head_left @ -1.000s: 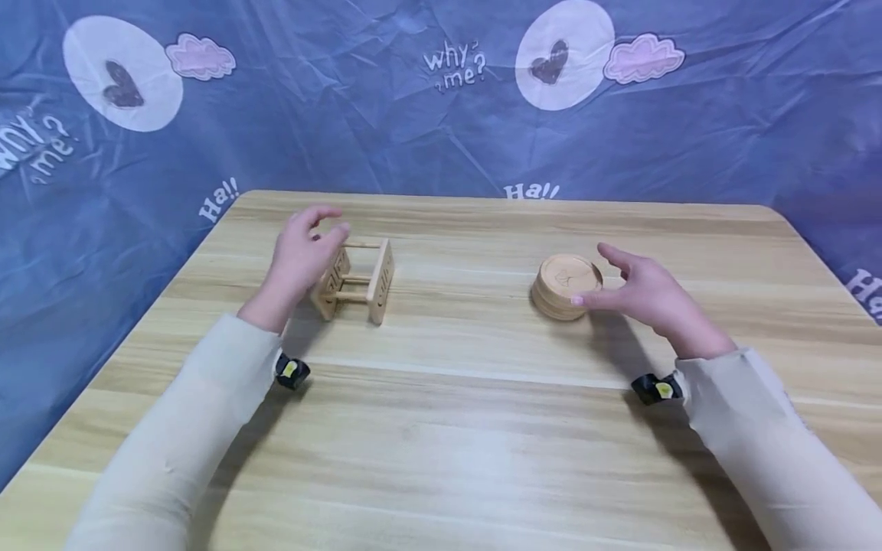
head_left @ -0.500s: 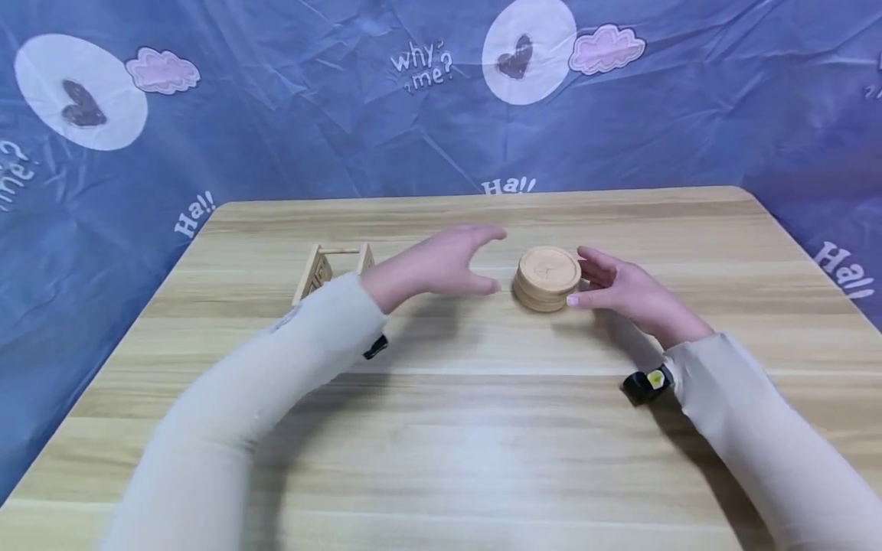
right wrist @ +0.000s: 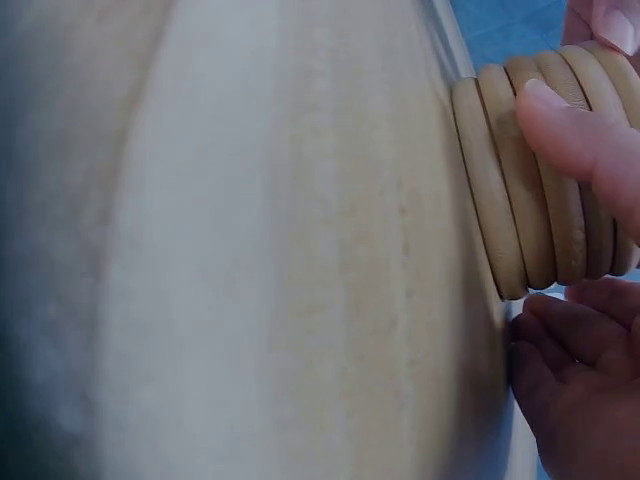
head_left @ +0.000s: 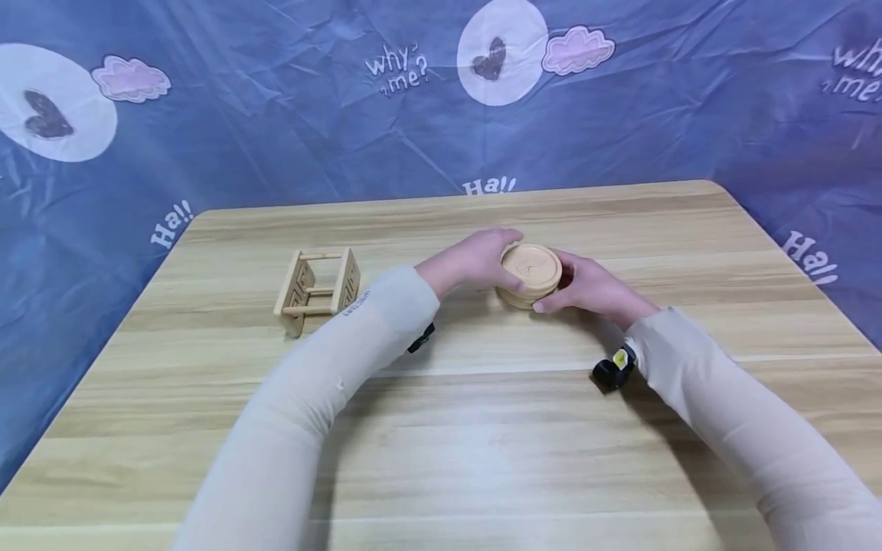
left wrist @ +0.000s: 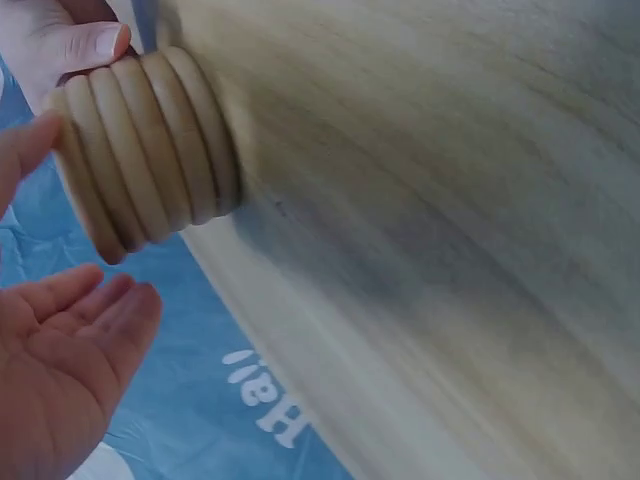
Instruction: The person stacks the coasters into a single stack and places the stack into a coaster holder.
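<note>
A stack of several round wooden coasters [head_left: 532, 266] stands on the table, the top one bearing an engraved mark. From its right, my right hand [head_left: 594, 291] holds the stack, thumb on the near side and fingers on the far side. My left hand [head_left: 475, 259] reaches around it from the left. In the left wrist view, the left thumb is at the rim of the top coaster [left wrist: 85, 190], while the left fingers [left wrist: 110, 325] lie extended, a little apart from the stack. The right wrist view shows the right thumb [right wrist: 575, 135] across the coaster edges.
To the left on the wooden table [head_left: 441, 444] stands a small wooden rack [head_left: 308, 310] with cut-out side panels joined by rods. The left forearm passes close to it. A blue patterned cloth [head_left: 310, 115] hangs behind the table.
My left hand has moved right from the rack to the coaster stack. My right hand has closed in on the stack's right side. The head view has shifted to the right.
</note>
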Demonstrator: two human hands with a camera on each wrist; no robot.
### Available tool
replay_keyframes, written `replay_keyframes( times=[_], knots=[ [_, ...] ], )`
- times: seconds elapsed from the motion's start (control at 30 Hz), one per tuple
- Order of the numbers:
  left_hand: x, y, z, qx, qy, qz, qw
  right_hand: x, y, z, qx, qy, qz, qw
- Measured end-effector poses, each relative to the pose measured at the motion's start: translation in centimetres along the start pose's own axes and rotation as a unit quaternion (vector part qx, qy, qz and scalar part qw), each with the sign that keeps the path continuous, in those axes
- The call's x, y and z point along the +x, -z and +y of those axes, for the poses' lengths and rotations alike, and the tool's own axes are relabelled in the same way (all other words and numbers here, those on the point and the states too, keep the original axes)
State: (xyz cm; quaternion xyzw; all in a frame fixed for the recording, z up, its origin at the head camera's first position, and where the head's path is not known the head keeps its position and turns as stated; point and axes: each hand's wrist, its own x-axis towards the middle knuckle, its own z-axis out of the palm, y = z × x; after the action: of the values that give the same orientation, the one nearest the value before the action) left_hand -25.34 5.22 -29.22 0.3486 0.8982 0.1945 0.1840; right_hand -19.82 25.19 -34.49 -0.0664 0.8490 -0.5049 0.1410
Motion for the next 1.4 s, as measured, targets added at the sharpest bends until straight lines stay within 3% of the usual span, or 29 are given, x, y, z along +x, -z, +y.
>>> replay_keyframes(
  times=[0.23, 0.57, 0.83, 1.4],
  knots=[
    [0.8, -0.5, -0.3, -0.051, -0.028, -0.003, 0.9983, 0.4, -0.2, 0.2, -0.005, 0.004, 0.011, 0.9999],
    [1.1, -1.2, -0.8, -0.038, -0.027, 0.009, 0.9989, 0.8, -0.8, 0.1, -0.072, 0.016, 0.016, 0.9971],
    [1.3, -1.0, -0.8, -0.014, -0.025, -0.002, 0.9996, 1.0, -1.2, 0.2, -0.098, 0.01, 0.04, 0.9943],
    [1.1, -1.2, -1.5, -0.011, -0.038, -0.001, 0.9992, 1.1, -1.6, -0.6, -0.183, 0.012, 0.071, 0.9806]
  ],
)
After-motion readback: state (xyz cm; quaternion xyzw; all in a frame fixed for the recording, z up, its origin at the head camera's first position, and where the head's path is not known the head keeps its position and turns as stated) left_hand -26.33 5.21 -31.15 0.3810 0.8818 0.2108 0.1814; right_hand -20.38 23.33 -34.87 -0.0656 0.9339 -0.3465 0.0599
